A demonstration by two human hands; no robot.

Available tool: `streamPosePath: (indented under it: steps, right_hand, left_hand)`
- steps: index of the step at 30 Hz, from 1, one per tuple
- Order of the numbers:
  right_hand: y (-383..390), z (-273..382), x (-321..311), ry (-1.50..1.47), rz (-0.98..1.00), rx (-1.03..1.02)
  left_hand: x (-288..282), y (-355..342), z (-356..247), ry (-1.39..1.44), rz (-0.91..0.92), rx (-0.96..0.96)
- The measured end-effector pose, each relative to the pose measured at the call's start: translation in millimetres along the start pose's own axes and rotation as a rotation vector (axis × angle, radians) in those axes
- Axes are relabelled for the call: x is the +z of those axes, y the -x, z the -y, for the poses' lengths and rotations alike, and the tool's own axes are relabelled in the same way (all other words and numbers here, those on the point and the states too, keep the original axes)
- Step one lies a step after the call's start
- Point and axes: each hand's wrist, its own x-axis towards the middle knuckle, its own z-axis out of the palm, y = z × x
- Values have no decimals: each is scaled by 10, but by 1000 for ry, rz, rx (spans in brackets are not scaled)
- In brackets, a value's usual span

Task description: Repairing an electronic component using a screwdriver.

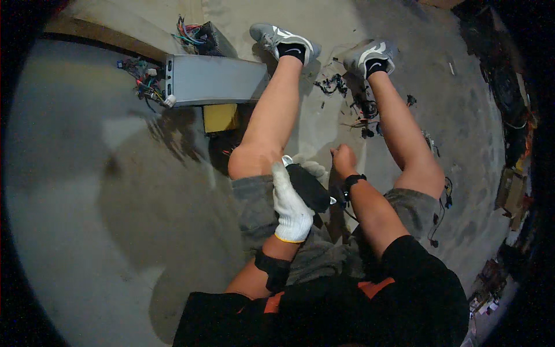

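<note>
Black casing (310,188) in hand, held above the lap between the parted knees, is what the work centres on; it looks to be partway along.

Largest of all, the floor (191,248) spreads around the seated person. Beyond the left knee lies a long grey metal box (217,80), with a tangle of coloured wires (147,81) at its left end. Just behind that box is a smaller black box (217,40), its own wires trailing out, and on the near side is a yellow block (220,118). These stand apart from the hands, and I cannot tell whether they are finished with or waiting.

The left hand (292,202), in a white glove, grasps the casing, thumb along its near side and fingertips showing past the far edge. The bare right hand (345,159) is just beyond it, fingers curled in; whether they grip anything is hidden.

Loose black cables (330,85) and dark connectors (365,110) lie scattered near the feet, so some pieces seem to be separated already. The casing appears whole, with a small metal tab (332,200) at its lower end, so I judge the work on it is still unfinished.
</note>
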Motion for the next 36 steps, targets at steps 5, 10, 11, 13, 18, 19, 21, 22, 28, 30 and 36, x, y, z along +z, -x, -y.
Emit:
streamPosePath:
  steps: [5,10,11,13,18,19,21,22,28,30,36]
  right_hand:
    - [28,48,-54,39,91,46]
    - [49,6,-93,10,2,28]
    - [38,-19,-89,20,0,19]
    - [41,-11,-96,6,7,-5]
    - [182,296,-438,-78,-41,-126]
    - [208,389,-549,-144,-79,-185]
    - [233,488,-810,-274,-171,-283]
    - [307,678,-967,-309,-175,-359]
    - [1010,851,-1831,-712,-181,-538]
    - [1386,811,-2012,-796,-113,-518]
    - [1814,558,-1879,-817,0,-575]
  left_hand:
    - [-63,-37,11,-32,2,9]
    - [-11,-5,12,38,-10,-3]
    - [-19,3,30,38,-4,-2]
    - [-27,2,26,35,-1,-2]
    - [-114,-23,56,145,74,-53]
    - [-104,-15,44,182,108,-68]
    - [-91,-42,83,240,181,-112]
    - [-138,-48,47,282,192,-98]
    - [-8,106,-31,331,179,-107]
    - [-15,146,-41,386,201,-110]
    - [-48,112,40,371,299,-80]
